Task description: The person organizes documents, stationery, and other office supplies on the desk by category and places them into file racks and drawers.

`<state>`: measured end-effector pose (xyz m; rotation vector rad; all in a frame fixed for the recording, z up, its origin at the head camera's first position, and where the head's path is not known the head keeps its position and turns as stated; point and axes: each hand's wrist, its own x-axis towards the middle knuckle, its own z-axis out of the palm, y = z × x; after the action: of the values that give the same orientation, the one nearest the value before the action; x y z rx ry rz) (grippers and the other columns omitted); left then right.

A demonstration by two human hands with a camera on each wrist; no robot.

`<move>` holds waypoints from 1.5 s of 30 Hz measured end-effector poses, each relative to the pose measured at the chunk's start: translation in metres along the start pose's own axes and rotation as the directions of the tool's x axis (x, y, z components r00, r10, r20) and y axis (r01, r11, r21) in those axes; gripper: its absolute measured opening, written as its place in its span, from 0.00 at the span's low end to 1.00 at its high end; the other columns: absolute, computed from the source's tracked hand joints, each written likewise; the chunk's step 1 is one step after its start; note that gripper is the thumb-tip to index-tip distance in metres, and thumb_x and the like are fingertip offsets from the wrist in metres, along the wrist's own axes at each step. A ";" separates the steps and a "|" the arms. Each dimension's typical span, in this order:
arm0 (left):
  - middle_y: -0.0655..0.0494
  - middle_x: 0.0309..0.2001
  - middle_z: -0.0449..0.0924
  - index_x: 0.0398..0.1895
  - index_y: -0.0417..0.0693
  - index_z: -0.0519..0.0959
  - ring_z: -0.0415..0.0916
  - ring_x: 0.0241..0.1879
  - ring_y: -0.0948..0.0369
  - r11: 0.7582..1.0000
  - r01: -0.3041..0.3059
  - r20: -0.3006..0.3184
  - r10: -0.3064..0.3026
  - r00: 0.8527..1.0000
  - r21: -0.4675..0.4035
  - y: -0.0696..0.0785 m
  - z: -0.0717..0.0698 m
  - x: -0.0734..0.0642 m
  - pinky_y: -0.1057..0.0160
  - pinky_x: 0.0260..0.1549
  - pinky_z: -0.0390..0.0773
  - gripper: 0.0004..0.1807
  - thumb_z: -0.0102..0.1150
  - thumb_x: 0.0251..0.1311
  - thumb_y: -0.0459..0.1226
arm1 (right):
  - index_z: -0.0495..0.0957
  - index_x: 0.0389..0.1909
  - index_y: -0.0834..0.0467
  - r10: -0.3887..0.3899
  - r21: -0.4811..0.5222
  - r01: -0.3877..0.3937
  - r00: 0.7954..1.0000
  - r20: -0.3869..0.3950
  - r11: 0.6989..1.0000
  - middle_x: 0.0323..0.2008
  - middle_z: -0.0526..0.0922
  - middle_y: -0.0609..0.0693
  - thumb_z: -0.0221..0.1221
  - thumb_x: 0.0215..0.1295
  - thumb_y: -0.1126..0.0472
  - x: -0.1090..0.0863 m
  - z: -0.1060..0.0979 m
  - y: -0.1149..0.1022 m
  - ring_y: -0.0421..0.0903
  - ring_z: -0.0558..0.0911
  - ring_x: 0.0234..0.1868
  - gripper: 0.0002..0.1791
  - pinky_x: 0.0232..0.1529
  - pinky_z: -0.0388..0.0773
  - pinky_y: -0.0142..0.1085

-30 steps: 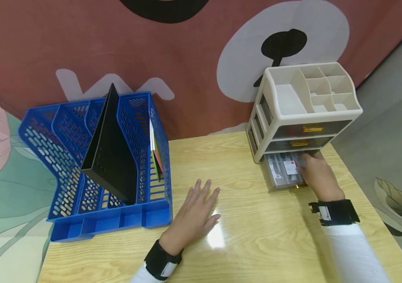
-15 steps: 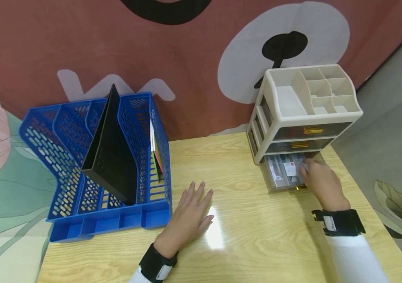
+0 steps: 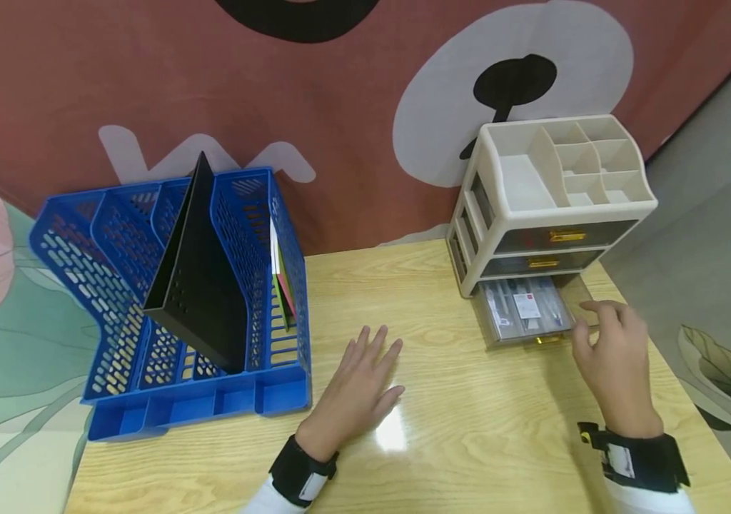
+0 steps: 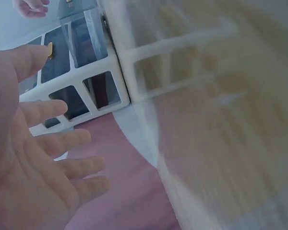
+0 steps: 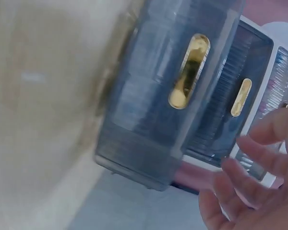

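Note:
The bottom drawer (image 3: 507,334) of a small cream desktop organizer (image 3: 500,214) is pulled out, with clear-wrapped items and a white label (image 3: 527,305) inside. My right hand (image 3: 616,357) hovers by the drawer's front right corner, fingers loosely bent and holding nothing. In the right wrist view the drawer front with its gold handle (image 5: 189,72) stands just beyond those fingers (image 5: 235,191). My left hand (image 3: 355,392) is spread, palm down, over the table between the organizer and a blue file rack. Its fingers are straight and apart in the left wrist view.
The blue file rack (image 3: 211,400) stands on the left, with a black folder (image 3: 208,285) leaning in it and thin coloured booklets (image 3: 282,282) at its right side. Two upper drawers of the organizer are closed. The wooden table (image 3: 455,442) ends against a printed cloth behind.
My right hand has come out of the drawer and drawn back toward me and to the right, with nothing in it. The left hand has shifted only slightly; the drawer stays pulled out.

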<state>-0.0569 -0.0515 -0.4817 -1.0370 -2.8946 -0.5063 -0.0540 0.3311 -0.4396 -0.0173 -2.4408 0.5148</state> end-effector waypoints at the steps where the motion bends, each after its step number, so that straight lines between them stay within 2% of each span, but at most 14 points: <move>1: 0.41 0.77 0.49 0.76 0.51 0.54 0.39 0.74 0.40 1.000 0.001 0.007 -0.001 1.000 -0.003 0.002 0.001 0.002 0.38 0.69 0.53 0.38 0.46 0.68 0.56 | 0.75 0.44 0.76 0.018 0.009 -0.018 1.000 -0.011 1.000 0.43 0.73 0.78 0.55 0.58 0.71 -0.003 0.000 0.000 0.75 0.69 0.46 0.14 0.40 0.65 0.67; 5: 0.41 0.77 0.48 0.77 0.51 0.53 0.41 0.74 0.39 1.000 0.002 0.027 -0.002 1.000 -0.011 0.010 0.005 0.008 0.39 0.70 0.53 0.38 0.45 0.69 0.57 | 0.72 0.46 0.77 0.121 0.049 -0.121 0.993 -0.007 0.992 0.44 0.68 0.79 0.55 0.58 0.71 -0.016 0.000 0.003 0.73 0.65 0.48 0.16 0.40 0.62 0.64; 8: 0.41 0.77 0.49 0.77 0.52 0.53 0.43 0.74 0.39 1.000 -0.004 0.022 0.004 1.000 -0.008 0.014 0.006 0.012 0.39 0.70 0.54 0.39 0.46 0.68 0.57 | 0.72 0.48 0.75 0.259 0.049 -0.261 0.965 0.041 0.964 0.47 0.65 0.75 0.54 0.59 0.70 -0.021 0.001 0.002 0.68 0.66 0.49 0.17 0.40 0.67 0.55; 10: 0.41 0.77 0.49 0.77 0.52 0.53 0.44 0.73 0.40 1.000 -0.009 0.014 0.009 1.000 -0.006 0.016 0.006 0.015 0.39 0.70 0.54 0.38 0.46 0.68 0.56 | 0.72 0.50 0.73 0.354 0.048 -0.358 0.932 0.076 0.932 0.50 0.64 0.72 0.53 0.60 0.70 -0.024 0.001 0.002 0.63 0.69 0.48 0.17 0.39 0.71 0.39; 14: 0.42 0.77 0.49 0.77 0.52 0.52 0.45 0.74 0.41 0.999 -0.031 0.008 0.031 0.999 -0.021 0.020 0.005 0.021 0.40 0.70 0.54 0.38 0.46 0.69 0.56 | 0.72 0.52 0.69 0.516 0.058 -0.526 0.847 0.129 0.848 0.50 0.65 0.60 0.54 0.63 0.66 -0.026 0.001 0.002 0.44 0.73 0.41 0.17 0.30 0.64 0.15; 18: 0.42 0.76 0.50 0.77 0.52 0.52 0.45 0.73 0.41 0.998 -0.055 -0.007 0.055 0.998 -0.021 0.022 0.004 0.027 0.40 0.69 0.56 0.37 0.46 0.70 0.55 | 0.68 0.51 0.64 0.624 0.178 -0.663 0.746 0.233 0.727 0.44 0.68 0.48 0.54 0.66 0.63 -0.029 0.004 0.005 0.25 0.74 0.30 0.15 0.27 0.75 0.16; 20: 0.41 0.76 0.51 0.77 0.53 0.53 0.46 0.73 0.41 0.998 -0.063 -0.016 0.063 0.998 -0.002 0.023 0.004 0.029 0.40 0.69 0.57 0.36 0.46 0.70 0.54 | 0.65 0.49 0.60 0.630 0.311 -0.705 0.709 0.316 0.638 0.42 0.71 0.47 0.52 0.68 0.64 -0.030 0.008 0.007 0.25 0.78 0.28 0.12 0.29 0.81 0.19; 22: 0.41 0.76 0.52 0.76 0.55 0.55 0.48 0.73 0.40 0.997 -0.076 -0.023 0.076 0.997 0.010 0.024 0.005 0.033 0.39 0.68 0.58 0.35 0.46 0.70 0.54 | 0.61 0.47 0.58 0.594 0.472 -0.705 0.705 0.388 0.530 0.39 0.73 0.50 0.51 0.70 0.67 -0.032 0.013 0.009 0.30 0.82 0.29 0.10 0.31 0.83 0.24; 27: 0.44 0.76 0.53 0.75 0.58 0.58 0.50 0.72 0.41 0.989 -0.143 -0.023 0.143 0.989 0.024 0.030 0.009 0.040 0.39 0.67 0.61 0.31 0.45 0.71 0.52 | 0.56 0.48 0.61 0.488 0.762 -0.627 0.721 0.491 0.160 0.36 0.77 0.54 0.50 0.71 0.70 -0.038 0.020 0.012 0.42 0.86 0.34 0.12 0.37 0.85 0.34; 32: 0.46 0.75 0.56 0.73 0.57 0.62 0.52 0.72 0.42 0.974 -0.214 -0.033 0.217 0.976 0.070 0.037 0.011 0.046 0.40 0.66 0.63 0.29 0.46 0.71 0.51 | 0.59 0.48 0.64 0.452 0.800 -0.573 0.674 0.584 -0.178 0.38 0.76 0.56 0.51 0.71 0.68 -0.040 0.024 0.013 0.48 0.85 0.37 0.12 0.44 0.84 0.40; 37: 0.46 0.75 0.57 0.72 0.57 0.65 0.54 0.71 0.41 0.959 -0.263 -0.023 0.266 0.964 0.106 0.043 0.014 0.050 0.41 0.65 0.65 0.29 0.46 0.70 0.52 | 0.68 0.49 0.66 0.356 0.682 -0.484 0.602 0.714 -0.549 0.43 0.74 0.59 0.46 0.73 0.71 -0.045 0.027 0.019 0.52 0.81 0.45 0.08 0.55 0.79 0.41; 40: 0.46 0.74 0.57 0.71 0.57 0.66 0.54 0.71 0.41 0.955 -0.275 -0.014 0.278 0.960 0.112 0.045 0.015 0.050 0.41 0.64 0.66 0.28 0.47 0.69 0.52 | 0.71 0.51 0.67 0.280 0.582 -0.447 0.575 0.769 -0.679 0.44 0.75 0.61 0.43 0.74 0.71 -0.048 0.028 0.020 0.53 0.79 0.48 0.11 0.60 0.76 0.42; 42: 0.46 0.74 0.58 0.70 0.57 0.66 0.54 0.71 0.41 0.953 -0.279 -0.010 0.282 0.959 0.122 0.045 0.016 0.049 0.41 0.64 0.67 0.28 0.47 0.69 0.52 | 0.72 0.52 0.68 0.254 0.557 -0.441 0.576 0.777 -0.703 0.45 0.76 0.61 0.43 0.75 0.71 -0.048 0.030 0.019 0.54 0.80 0.48 0.12 0.60 0.75 0.43; 45: 0.46 0.74 0.58 0.71 0.57 0.65 0.55 0.70 0.41 0.951 -0.278 0.000 0.281 0.960 0.134 0.044 0.016 0.048 0.41 0.64 0.67 0.29 0.45 0.69 0.53 | 0.73 0.52 0.68 0.259 0.570 -0.439 0.586 0.768 -0.694 0.45 0.77 0.62 0.43 0.75 0.71 -0.047 0.031 0.016 0.54 0.80 0.48 0.13 0.60 0.75 0.42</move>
<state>-0.0656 0.0152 -0.4772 -1.3796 -2.6561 -0.3021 -0.0365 0.3278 -0.4956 -0.4917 -0.6864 3.0510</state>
